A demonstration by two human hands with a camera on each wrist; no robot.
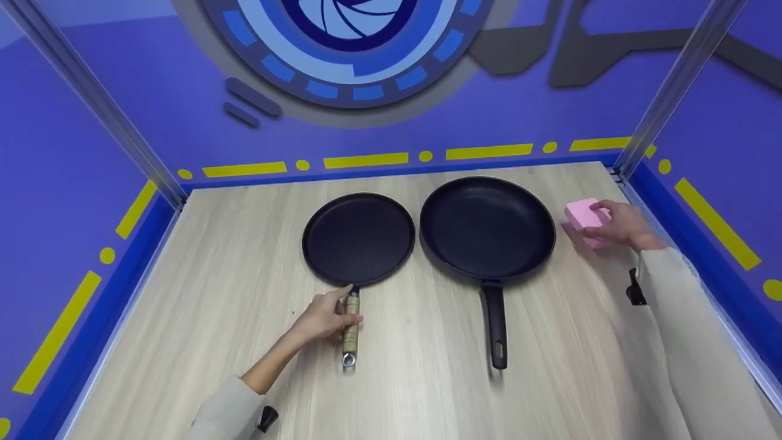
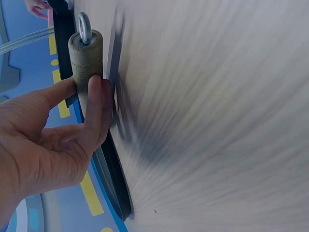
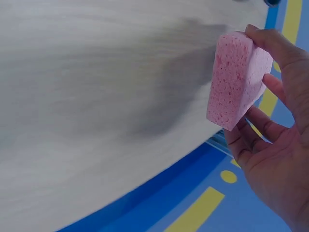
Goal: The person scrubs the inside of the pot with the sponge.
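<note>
My left hand (image 1: 324, 315) grips the wooden handle (image 2: 87, 58) of a flat black griddle pan (image 1: 359, 239), its fingers and thumb round the grip. A metal hanging ring (image 1: 348, 360) caps the handle's near end. At the far right, my right hand (image 1: 620, 225) holds a pink sponge (image 3: 236, 77) between thumb and fingers. In the right wrist view the sponge is raised over the tabletop, its shadow falling beside it. Between the two hands lies a deeper black frying pan (image 1: 487, 226), its black handle (image 1: 496, 324) pointing toward me.
Both pans stand side by side on a light wood-grain table (image 1: 232, 263). Blue panels with yellow marks (image 1: 365, 161) wall in the back and both sides. Metal posts (image 1: 672, 79) rise at the rear corners.
</note>
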